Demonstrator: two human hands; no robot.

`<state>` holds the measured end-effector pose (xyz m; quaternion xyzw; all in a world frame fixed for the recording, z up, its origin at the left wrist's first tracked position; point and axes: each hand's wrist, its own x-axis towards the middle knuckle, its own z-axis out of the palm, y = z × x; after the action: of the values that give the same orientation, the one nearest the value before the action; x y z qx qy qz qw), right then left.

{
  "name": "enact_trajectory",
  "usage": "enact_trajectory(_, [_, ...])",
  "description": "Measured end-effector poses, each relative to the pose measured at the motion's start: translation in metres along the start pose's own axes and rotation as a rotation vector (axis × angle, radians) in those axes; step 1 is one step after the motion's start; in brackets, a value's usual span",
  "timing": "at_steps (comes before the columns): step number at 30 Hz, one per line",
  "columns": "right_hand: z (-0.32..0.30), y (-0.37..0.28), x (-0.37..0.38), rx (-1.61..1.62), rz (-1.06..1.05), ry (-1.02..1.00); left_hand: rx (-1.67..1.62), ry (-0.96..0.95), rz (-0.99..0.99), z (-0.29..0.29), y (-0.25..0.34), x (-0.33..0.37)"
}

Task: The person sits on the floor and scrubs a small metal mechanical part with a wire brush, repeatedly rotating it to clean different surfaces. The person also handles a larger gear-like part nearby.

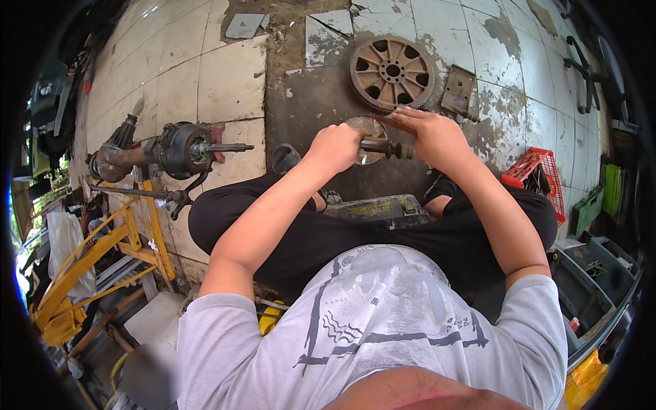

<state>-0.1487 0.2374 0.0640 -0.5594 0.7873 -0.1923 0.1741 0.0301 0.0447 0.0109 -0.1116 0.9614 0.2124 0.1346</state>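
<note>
Between my knees is a metal shaft (387, 145) with a thicker collar near its right end. My left hand (335, 148) is closed round the shaft's left part. A round, worn metal disc (370, 127) shows behind the shaft; whether the two are joined I cannot tell. My right hand (435, 139) is just right of the shaft's end, holding a flat reddish-brown strip (391, 122) that slants above the shaft. Its fingers point left along the strip, and its thumb is hidden.
Ahead lie a toothed flywheel (392, 71) and a rusty plate (458, 89). An axle assembly (188, 149) and yellow metal frame (130, 236) stand left. Right are a red plastic basket (540, 174) and grey tool tray (581, 290). A dark case (376, 208) sits between my feet.
</note>
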Motion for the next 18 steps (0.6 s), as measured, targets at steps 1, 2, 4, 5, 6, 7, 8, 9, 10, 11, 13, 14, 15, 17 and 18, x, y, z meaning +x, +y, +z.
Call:
enact_trajectory(1, [-0.003,0.002,0.000,-0.006,0.026,-0.014,-0.010,-0.004,0.002,0.000,0.001,0.000])
enact_trajectory(2, [-0.008,0.004,0.001,-0.012,0.052,-0.028,-0.020,-0.008,0.004,0.000,0.001,0.000])
enact_trajectory(4, [-0.010,0.008,0.000,-0.020,0.081,-0.039,-0.027,-0.033,0.003,0.001,0.002,0.003])
enact_trajectory(5, [-0.009,0.009,0.000,-0.023,0.084,-0.037,-0.024,-0.054,0.001,0.002,0.002,0.004])
enact_trajectory(6, [-0.008,0.011,-0.001,-0.027,0.086,-0.036,-0.021,-0.075,-0.001,0.002,0.001,0.006])
enact_trajectory(7, [-0.007,0.012,-0.002,-0.029,0.086,-0.036,-0.030,-0.059,0.001,0.004,-0.001,0.007])
enact_trajectory(8, [-0.005,0.014,-0.002,-0.038,0.064,-0.023,-0.039,-0.044,0.003,0.006,-0.004,0.008])
enact_trajectory(9, [-0.002,0.017,-0.002,-0.046,0.041,-0.011,-0.047,-0.028,0.005,0.007,-0.007,0.010])
enact_trajectory(10, [-0.001,0.015,-0.003,-0.054,0.024,-0.003,-0.042,-0.031,0.008,0.007,-0.006,0.010])
enact_trajectory(11, [-0.002,0.014,-0.004,-0.054,0.036,-0.003,-0.036,-0.033,0.011,0.006,-0.006,0.011])
enact_trajectory(13, [-0.007,0.011,-0.003,-0.052,0.057,-0.008,-0.015,-0.025,0.029,0.004,-0.006,0.012])
enact_trajectory(14, [-0.008,0.010,-0.003,-0.057,0.058,-0.003,-0.003,-0.018,0.041,0.004,-0.005,0.011])
enact_trajectory(15, [-0.011,0.008,-0.004,-0.062,0.061,-0.004,0.008,-0.010,0.053,0.003,-0.005,0.010])
enact_trajectory(17, [-0.016,0.005,-0.004,-0.070,0.070,-0.009,-0.029,-0.008,0.049,0.004,-0.004,0.007])
enact_trajectory(18, [-0.013,0.008,-0.005,-0.069,0.076,-0.011,-0.047,0.007,0.056,0.008,-0.006,0.005])
